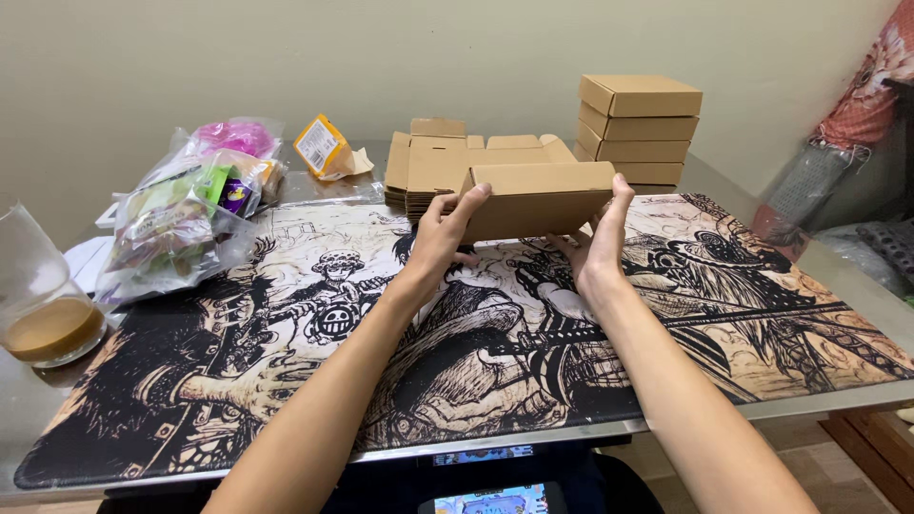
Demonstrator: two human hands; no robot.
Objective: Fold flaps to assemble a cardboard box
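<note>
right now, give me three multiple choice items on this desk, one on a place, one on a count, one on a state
1. Where is the stack of closed boxes?
A. far right of the desk
B. near left corner
C. on the floor

2. How many hands grip the cardboard box?
A. none
B. one
C. two

3. The glass at the left is:
A. tipped over
B. partly filled with brown drink
C. empty

Answers:
1 A: the stack of closed boxes stands at the back right.
2 C: the left hand and right hand clasp the cardboard box.
3 B: the glass is upright with brown drink at the bottom.
</note>
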